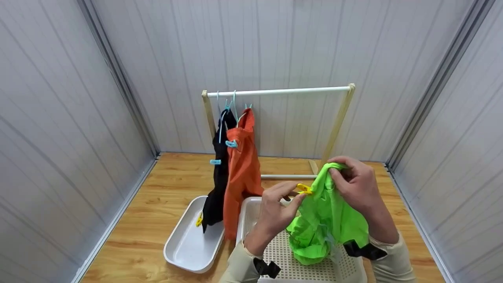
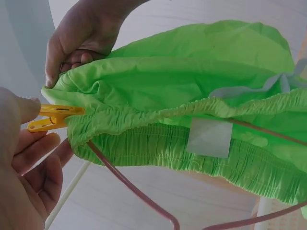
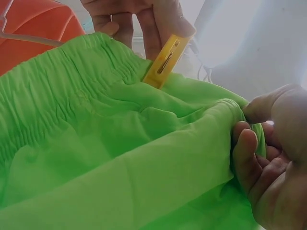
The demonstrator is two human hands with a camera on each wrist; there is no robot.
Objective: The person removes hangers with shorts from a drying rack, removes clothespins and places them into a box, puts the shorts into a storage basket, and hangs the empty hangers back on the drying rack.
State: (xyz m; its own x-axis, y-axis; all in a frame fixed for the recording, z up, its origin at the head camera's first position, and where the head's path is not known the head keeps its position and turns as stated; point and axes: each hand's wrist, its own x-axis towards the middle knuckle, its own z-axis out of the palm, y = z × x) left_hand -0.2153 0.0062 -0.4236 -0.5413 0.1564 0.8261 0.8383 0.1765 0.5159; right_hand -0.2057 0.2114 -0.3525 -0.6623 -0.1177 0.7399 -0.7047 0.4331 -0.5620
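Bright green shorts point(image 1: 334, 212) with an elastic waistband are held up over the white basket. My left hand point(image 1: 277, 210) pinches a yellow clothespin point(image 2: 53, 115) between thumb and finger. Its tip bites the corner of the waistband. In the right wrist view the clothespin point(image 3: 168, 62) stands on the gathered edge. My right hand point(image 1: 359, 186) grips a fold of the green fabric just beyond the clothespin. Inside the waistband runs a pinkish hanger point(image 2: 127, 182), beside a white label point(image 2: 209, 137) and a pale drawstring point(image 2: 254, 88).
On the left of the rack's white rail point(image 1: 283, 92) hang a black garment point(image 1: 220, 177) and an orange garment point(image 1: 241, 169), with light blue clothespins point(image 1: 232, 144) on them. Below stand a white tray point(image 1: 192, 251) and a perforated basket point(image 1: 275, 251).
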